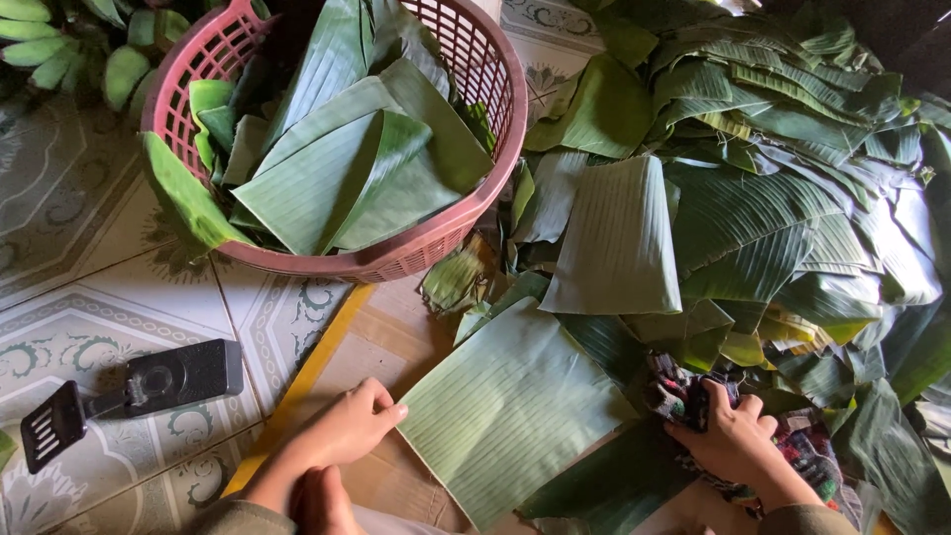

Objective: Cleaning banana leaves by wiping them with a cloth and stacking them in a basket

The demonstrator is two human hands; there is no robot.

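Observation:
A pale green banana leaf piece (510,406) lies flat on a wooden board (381,332) in front of me. My left hand (347,431) rests on the board with its fingertips touching the leaf's left edge. My right hand (728,436) is closed on a dark patterned cloth (684,391) beside the leaf's right edge. Behind the leaf is a big pile of cut banana leaves (743,198), with one folded pale piece (619,238) on top.
A red plastic basket (475,213) holding folded banana leaves stands at the back left on the tiled floor (89,297). A black handled tool (139,386) lies on the tiles at left. Green bananas (59,45) sit in the far left corner.

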